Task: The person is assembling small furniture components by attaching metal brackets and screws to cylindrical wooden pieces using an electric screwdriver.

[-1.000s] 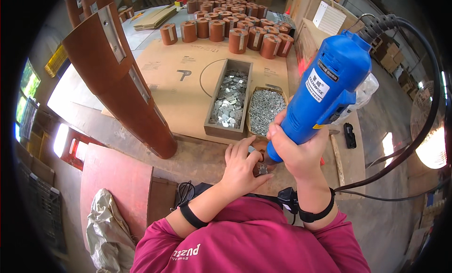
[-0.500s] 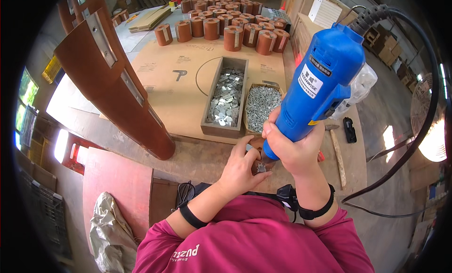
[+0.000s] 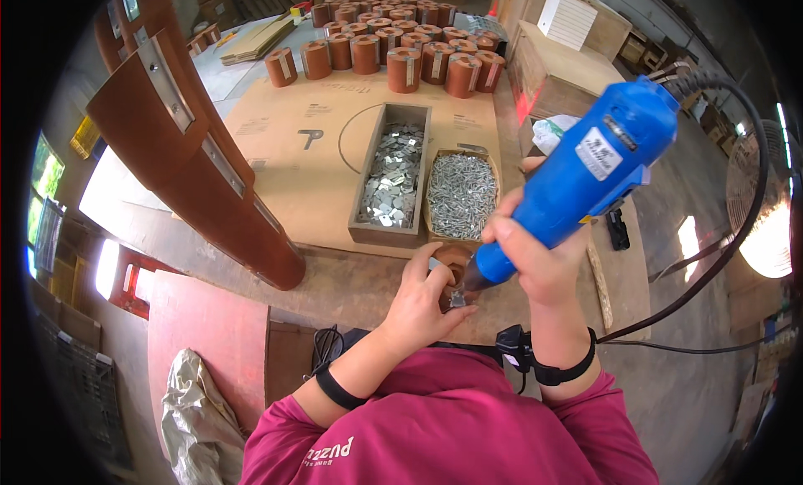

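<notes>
My right hand [image 3: 544,263] is wrapped round a blue electric screwdriver [image 3: 577,175], whose body leans up to the right and whose dark nose points down at the work by my left hand. Between the fingers and thumb of my left hand [image 3: 416,307] is a brown ring-shaped piece [image 3: 454,256], partly covered by the hand and the screwdriver. A small silver metal plate [image 3: 457,300] shows at the piece's near side, close to my left fingertips. Whether the screwdriver's tip touches it cannot be made out.
Ahead stand a grey box of metal plates [image 3: 357,220] and a tray of screws [image 3: 462,192]. Several brown cylinders [image 3: 403,71] fill the far table. Tall brown half-tubes [image 3: 192,163] lean at left. A black cable [image 3: 757,200] loops at right, near a wooden handle [image 3: 600,284].
The screwdriver's upper end has swung right and down, so it leans more, and its nose has drawn a little away from the plate. My left hand keeps its hold.
</notes>
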### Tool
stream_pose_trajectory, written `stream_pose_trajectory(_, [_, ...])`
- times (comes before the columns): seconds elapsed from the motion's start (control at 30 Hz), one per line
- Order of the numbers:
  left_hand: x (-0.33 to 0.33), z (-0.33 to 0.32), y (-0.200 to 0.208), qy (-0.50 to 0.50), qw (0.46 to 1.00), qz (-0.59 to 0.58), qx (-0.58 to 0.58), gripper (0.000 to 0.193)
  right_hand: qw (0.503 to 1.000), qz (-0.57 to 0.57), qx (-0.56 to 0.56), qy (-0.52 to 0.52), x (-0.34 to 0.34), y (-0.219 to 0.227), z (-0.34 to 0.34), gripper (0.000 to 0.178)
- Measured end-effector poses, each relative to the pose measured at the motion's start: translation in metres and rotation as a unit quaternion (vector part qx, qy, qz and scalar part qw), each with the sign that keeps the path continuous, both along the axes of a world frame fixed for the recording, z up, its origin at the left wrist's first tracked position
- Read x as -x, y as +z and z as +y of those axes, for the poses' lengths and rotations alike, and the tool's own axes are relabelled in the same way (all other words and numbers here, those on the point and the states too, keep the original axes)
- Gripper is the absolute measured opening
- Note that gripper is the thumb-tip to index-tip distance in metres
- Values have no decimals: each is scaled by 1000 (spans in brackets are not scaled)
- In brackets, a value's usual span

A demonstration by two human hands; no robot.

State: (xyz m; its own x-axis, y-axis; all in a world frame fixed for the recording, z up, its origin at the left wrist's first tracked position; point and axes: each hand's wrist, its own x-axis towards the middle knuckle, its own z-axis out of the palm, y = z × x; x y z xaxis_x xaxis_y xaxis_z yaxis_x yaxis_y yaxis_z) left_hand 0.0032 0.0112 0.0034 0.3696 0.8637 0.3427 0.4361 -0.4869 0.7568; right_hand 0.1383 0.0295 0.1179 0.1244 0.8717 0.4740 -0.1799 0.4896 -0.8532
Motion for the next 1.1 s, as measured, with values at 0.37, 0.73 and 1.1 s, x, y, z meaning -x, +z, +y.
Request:
stream_pose_trajectory(0.37, [10,-2,11,24,999,-25,-6,87,941,-95,295,-132,-90,-50,26,47])
stream_pose_trajectory(0.73, [12,-10,3,67,997,-21,-23,74,864,-310,378,-115,-113,-153,48,60])
stream_pose_trajectory(1.1, [2,-12,16,63,997,-26,-31,72,694,-603,346,-187,-152,-121,-35,53])
